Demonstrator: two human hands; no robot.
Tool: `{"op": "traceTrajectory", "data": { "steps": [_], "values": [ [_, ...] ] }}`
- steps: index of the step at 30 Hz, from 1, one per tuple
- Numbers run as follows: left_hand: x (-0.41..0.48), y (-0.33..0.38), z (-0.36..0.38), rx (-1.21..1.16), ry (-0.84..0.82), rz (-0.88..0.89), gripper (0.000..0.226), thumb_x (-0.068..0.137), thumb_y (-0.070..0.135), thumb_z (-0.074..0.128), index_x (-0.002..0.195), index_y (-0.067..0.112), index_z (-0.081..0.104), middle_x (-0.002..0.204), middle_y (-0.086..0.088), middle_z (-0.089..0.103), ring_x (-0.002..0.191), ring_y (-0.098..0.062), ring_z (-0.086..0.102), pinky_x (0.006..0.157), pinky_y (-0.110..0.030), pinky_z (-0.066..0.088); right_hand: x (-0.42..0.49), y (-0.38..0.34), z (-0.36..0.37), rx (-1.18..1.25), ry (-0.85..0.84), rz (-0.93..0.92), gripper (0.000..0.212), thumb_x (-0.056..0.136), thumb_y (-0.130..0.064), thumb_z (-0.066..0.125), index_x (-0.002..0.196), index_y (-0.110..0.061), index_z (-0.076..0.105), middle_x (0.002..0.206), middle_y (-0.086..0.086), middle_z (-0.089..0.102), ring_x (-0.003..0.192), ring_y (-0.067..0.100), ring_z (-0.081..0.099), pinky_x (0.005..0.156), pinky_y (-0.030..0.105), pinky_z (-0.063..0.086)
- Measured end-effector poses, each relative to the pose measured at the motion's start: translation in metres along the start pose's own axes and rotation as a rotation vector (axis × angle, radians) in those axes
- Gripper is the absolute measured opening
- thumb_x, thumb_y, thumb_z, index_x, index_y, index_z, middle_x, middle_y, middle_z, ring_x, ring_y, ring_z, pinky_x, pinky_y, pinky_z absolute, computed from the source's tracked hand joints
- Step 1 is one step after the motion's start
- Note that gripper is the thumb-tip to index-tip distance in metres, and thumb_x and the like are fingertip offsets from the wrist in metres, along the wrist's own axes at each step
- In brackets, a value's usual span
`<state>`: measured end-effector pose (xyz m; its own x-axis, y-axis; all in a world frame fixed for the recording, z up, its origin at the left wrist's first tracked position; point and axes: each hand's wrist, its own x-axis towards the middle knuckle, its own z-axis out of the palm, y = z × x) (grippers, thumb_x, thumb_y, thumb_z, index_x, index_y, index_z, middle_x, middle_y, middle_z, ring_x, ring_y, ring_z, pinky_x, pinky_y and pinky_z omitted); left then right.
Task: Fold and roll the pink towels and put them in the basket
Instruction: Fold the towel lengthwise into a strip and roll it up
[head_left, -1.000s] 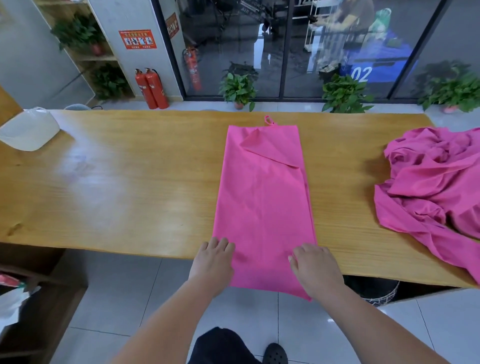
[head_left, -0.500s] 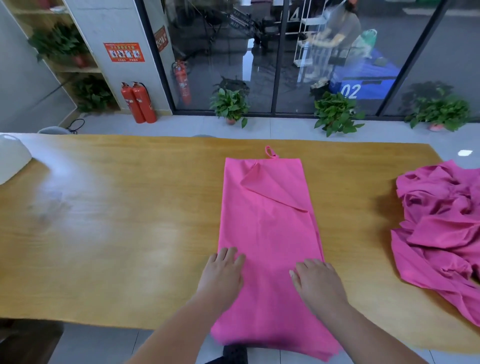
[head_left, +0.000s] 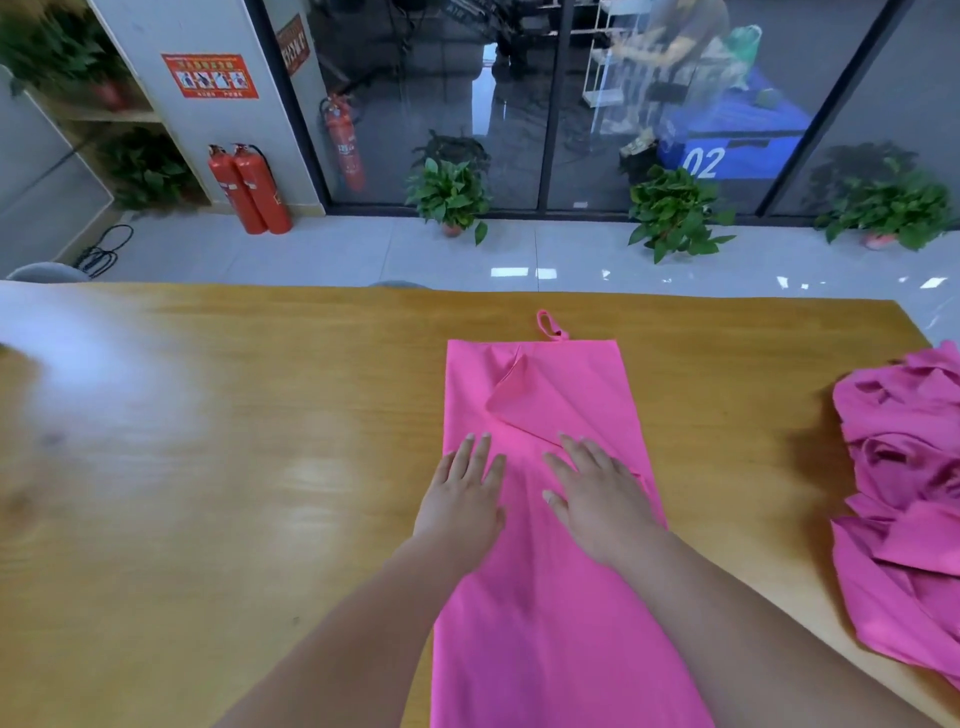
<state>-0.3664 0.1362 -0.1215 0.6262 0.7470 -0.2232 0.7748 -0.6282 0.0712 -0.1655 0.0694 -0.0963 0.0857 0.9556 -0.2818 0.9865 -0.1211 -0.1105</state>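
Towel (head_left: 540, 623): long folded strip, centre of table (head_left: 208, 467), flap (head_left: 530, 395) turned up toward 12 o'clock.
Head view: left hand (head_left: 462, 499) and right hand (head_left: 597, 499) lie flat, fingers straight, grasping nothing. They have slid from the 6 o'clock end to mid-strip, probably smoothing. Rolling not begun. Pile (head_left: 909, 493) waits at 3 o'clock. Basket unseen.

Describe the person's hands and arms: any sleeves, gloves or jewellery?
The left hand and right hand are bare: no gloves, rings or wristbands show. Both forearms are uncovered to the frame's edge, no sleeve in view. Nails look short and unpainted.
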Motion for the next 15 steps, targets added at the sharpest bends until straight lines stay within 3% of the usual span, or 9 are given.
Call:
{"op": "traceTrajectory", "data": {
  "steps": [9,15],
  "values": [
    [0.054,-0.016,0.017,-0.069,-0.036,-0.112,0.071,0.108,0.048,0.032,0.167,0.018,0.007,0.174,-0.009,-0.01,0.16,-0.025,-0.014,0.131,-0.047,0.005,0.072,0.015,0.02,0.03,-0.061,-0.087,0.059,0.11,-0.05,0.03,0.165,-0.031,0.021,0.175,-0.002,0.006,0.161,0.025,0.001,0.13,0.052,0.014],
    [0.071,-0.019,0.028,-0.094,-0.016,-0.144,0.071,0.108,0.054,0.027,0.167,0.017,0.012,0.175,-0.007,-0.008,0.16,-0.024,-0.014,0.131,-0.046,0.004,0.083,0.03,0.029,0.077,0.051,-0.138,0.058,0.108,-0.044,0.035,0.162,-0.024,0.032,0.169,-0.006,0.028,0.157,0.018,0.021,0.127,0.043,0.024]
  ]
}}
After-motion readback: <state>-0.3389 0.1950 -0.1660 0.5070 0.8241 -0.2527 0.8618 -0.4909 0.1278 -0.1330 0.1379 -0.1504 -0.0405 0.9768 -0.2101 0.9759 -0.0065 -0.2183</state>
